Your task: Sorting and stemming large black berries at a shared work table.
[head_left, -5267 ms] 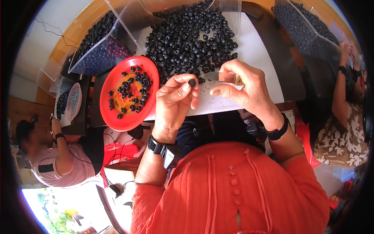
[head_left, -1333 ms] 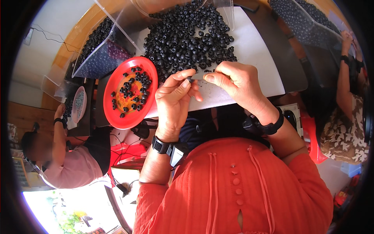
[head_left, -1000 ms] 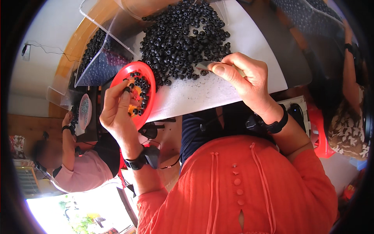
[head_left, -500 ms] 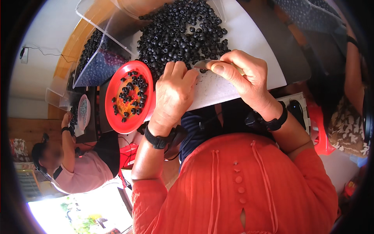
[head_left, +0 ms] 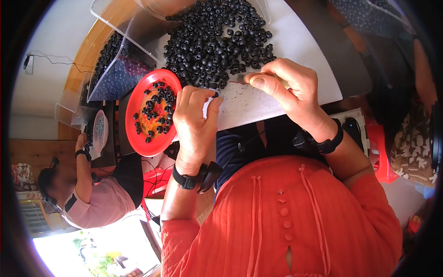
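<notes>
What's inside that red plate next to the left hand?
The red plate holds scattered small black beads over an orange patch. The left hand covers its right rim.

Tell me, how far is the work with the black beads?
Some beads already lie in the red plate. The left hand touches one bead at the pile's edge; the right hand pinches a thin tool. The big pile of black beads remains.
</notes>
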`<state>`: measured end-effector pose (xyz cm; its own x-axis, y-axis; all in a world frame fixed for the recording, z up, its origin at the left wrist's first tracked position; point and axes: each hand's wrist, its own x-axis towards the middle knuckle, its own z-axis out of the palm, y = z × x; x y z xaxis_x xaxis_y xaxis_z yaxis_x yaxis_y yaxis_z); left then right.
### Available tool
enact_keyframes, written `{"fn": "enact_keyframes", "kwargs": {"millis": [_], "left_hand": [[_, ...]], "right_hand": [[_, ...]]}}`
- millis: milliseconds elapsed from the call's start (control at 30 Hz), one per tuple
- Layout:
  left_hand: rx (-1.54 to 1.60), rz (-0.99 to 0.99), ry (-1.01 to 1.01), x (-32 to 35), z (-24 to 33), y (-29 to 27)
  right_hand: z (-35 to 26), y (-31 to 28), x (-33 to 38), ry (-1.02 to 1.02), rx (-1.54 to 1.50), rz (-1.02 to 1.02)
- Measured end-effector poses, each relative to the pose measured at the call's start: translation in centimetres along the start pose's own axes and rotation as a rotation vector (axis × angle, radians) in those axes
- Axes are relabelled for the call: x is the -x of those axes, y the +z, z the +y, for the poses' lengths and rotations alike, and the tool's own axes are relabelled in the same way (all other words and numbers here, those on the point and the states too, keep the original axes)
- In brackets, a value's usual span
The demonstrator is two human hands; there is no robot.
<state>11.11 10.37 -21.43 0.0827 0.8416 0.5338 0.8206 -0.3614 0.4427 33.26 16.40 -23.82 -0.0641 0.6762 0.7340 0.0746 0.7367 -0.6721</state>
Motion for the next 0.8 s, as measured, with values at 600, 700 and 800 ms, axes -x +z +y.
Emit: {"fn": "enact_keyframes", "kwargs": {"millis": [600,700,800], "left_hand": [[-0.210,-0.021,0.037,-0.6,-1.1,0.2],[-0.299,-0.058,0.131,-1.1,-0.6,0.0],[-0.434,-0.119,0.155,-1.5,-0.5,0.4]], "right_hand": [[-0.3,-0.1,-0.1,-0.013,0.048,-0.017],[-0.4,0.0,-0.1,-0.031,0.064,-0.016],[-0.1,0.1,0.1,-0.051,0.078,-0.006]]}}
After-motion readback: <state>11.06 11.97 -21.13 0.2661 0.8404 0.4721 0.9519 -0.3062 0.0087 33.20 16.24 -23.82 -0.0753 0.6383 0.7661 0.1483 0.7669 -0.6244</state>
